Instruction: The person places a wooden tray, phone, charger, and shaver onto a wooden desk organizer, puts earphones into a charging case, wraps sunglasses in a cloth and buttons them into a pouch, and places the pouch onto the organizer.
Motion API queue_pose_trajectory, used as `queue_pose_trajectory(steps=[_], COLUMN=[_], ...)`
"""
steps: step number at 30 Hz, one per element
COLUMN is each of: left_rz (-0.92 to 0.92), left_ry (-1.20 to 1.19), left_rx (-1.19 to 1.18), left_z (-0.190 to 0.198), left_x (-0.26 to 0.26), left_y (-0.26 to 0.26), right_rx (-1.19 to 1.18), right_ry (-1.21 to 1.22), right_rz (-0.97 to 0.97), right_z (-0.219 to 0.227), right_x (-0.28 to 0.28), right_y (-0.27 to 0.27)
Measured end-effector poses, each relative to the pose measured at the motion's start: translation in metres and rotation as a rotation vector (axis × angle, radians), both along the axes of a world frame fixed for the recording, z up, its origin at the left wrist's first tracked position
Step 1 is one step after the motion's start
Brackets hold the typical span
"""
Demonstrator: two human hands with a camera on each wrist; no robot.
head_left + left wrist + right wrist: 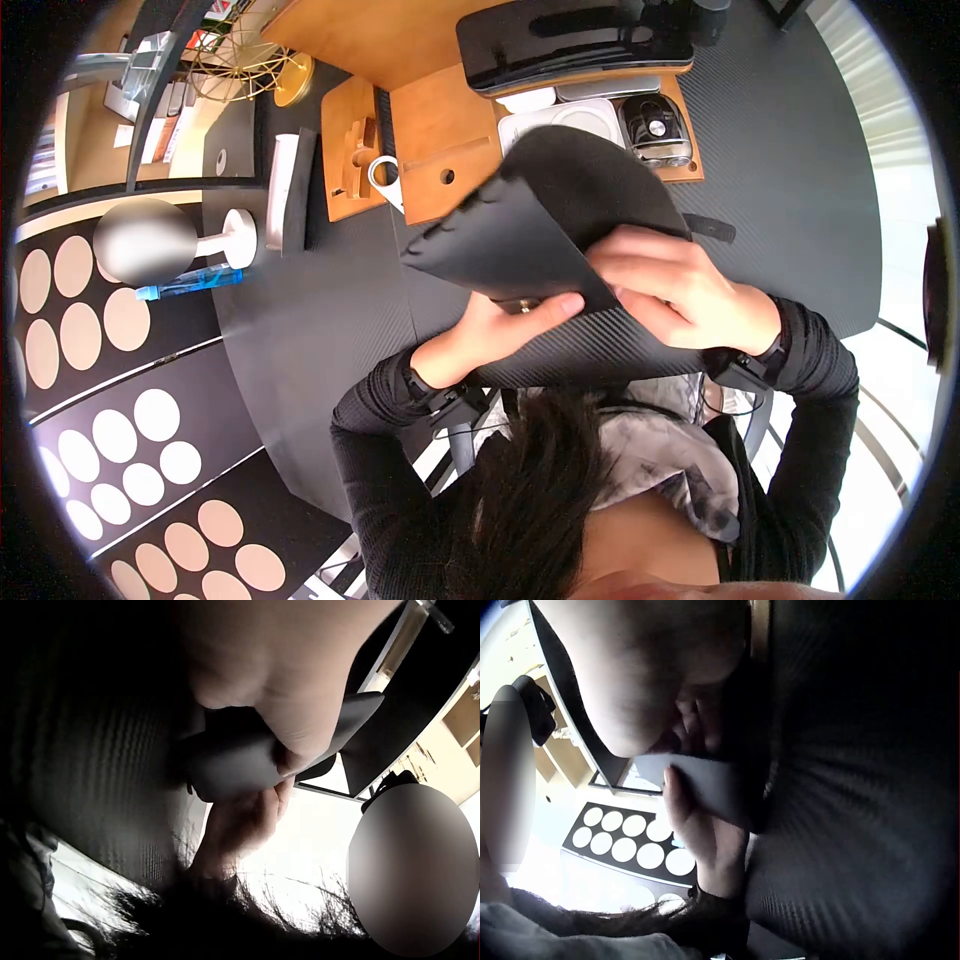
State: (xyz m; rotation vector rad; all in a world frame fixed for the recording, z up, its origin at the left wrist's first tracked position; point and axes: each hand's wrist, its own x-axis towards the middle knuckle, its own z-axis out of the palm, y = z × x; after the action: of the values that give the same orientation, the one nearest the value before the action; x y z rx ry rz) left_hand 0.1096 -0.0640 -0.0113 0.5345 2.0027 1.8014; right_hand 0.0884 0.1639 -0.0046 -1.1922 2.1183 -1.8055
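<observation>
Black and smooth on one panel, matte on the other, the folded case (515, 235) sits in our two hands above the near part of the counter (330, 330).
Our left hand (495, 330) grips its near edge, thumb laid along the smooth panel, while our right hand (690, 290) pinches the right side with curled fingers; the two hands are close together, and we cannot tell from these views exactly how the hidden fingertips lie. Beyond the case we have a wooden organizer (440, 125) with a white ring (384, 172) by its lower edge, a white tray (590, 112) and a glossy dark device (655, 130) beside it. A dark strip (712, 228) lies just right of the case, and a gold wire stand (294, 80) is farther left.
</observation>
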Motion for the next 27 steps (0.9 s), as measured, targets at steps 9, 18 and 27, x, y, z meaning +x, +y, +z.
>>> queue_pose_trajectory(steps=[9,18,27], left_rz=[0.557,0.031,-0.211], left_ry=[-0.593,-0.701,-0.434], left_rx=[0.447,0.232,0.139], left_z=[-0.004,0.016,-0.007], left_x=[-0.017,-0.014,-0.012], left_y=[-0.003,0.0,-0.002], right_rx=[-0.3,-0.123,0.036], right_ry=[0.205,0.091,0.114], right_rz=[-0.479,-0.119,-0.087], right_z=[-0.001,-0.004,0.002], right_x=[0.001,0.0,0.0], right_y=[0.009,-0.001,-0.004])
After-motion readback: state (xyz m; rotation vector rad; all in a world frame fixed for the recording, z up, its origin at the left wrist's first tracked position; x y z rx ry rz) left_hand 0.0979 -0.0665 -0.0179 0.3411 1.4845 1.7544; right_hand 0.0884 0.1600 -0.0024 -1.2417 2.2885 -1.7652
